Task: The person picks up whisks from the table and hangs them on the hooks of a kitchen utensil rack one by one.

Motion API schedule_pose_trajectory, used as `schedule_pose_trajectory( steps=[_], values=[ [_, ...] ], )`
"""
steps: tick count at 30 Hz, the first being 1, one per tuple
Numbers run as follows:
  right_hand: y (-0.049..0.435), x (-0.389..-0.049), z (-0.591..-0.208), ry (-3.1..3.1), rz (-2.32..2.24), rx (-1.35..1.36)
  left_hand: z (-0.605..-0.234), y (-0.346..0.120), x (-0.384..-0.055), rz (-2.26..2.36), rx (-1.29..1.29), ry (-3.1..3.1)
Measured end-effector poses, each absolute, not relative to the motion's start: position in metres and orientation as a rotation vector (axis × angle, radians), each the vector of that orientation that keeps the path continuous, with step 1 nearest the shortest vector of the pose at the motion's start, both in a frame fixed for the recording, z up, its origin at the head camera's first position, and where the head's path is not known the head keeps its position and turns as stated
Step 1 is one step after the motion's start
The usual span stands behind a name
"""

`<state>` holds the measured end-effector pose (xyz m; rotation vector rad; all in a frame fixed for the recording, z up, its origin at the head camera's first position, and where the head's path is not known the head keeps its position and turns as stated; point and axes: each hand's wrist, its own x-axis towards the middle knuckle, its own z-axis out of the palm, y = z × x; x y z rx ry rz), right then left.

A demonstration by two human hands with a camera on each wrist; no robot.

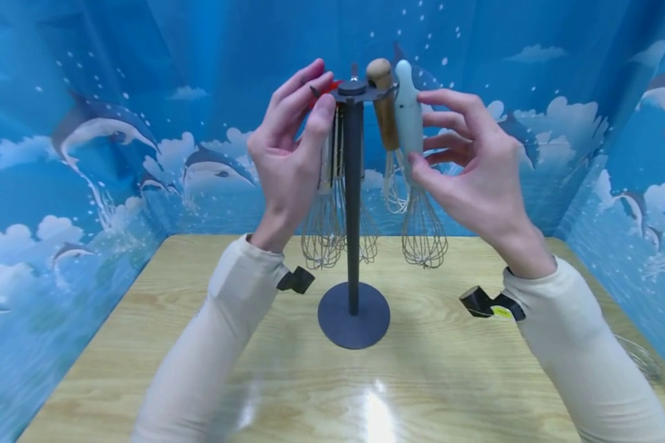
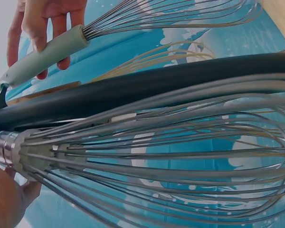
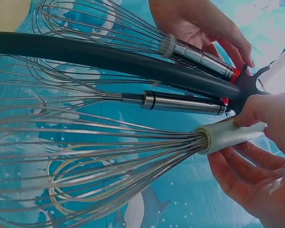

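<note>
A dark whisk rack (image 1: 353, 203) stands upright, several whisks hanging from its top. My left hand (image 1: 290, 132) is at the top left, thumb and fingers either side of a hook arm. A steel-handled whisk with a red end (image 3: 204, 59) hangs beside those fingers; its handle is partly hidden in the head view. With thumb below and fingertips on the far side, my right hand (image 1: 471, 144) holds the pale blue handle of a whisk (image 1: 409, 117). That whisk is upright, wires down, its top against the rack's right side. A wooden-handled whisk (image 1: 386, 117) hangs just left of it.
The rack's round base (image 1: 353, 335) rests on a wood-grain table (image 1: 210, 344). Another steel-handled whisk (image 3: 185, 102) hangs behind the pole. Wire loops (image 1: 640, 357) lie at the table's right edge. A blue dolphin-print curtain (image 1: 199, 61) surrounds the table.
</note>
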<state>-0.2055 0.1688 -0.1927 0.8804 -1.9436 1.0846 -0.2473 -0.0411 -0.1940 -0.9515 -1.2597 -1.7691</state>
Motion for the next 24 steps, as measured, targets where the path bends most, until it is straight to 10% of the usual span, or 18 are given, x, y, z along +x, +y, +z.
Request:
schedule_pose_trajectory(
  steps=[24],
  values=[
    [0.152, -0.203, -0.204, -1.976, 1.173, 0.910, -0.189, -0.039, -0.254, -1.764, -1.012, -1.264]
  ],
)
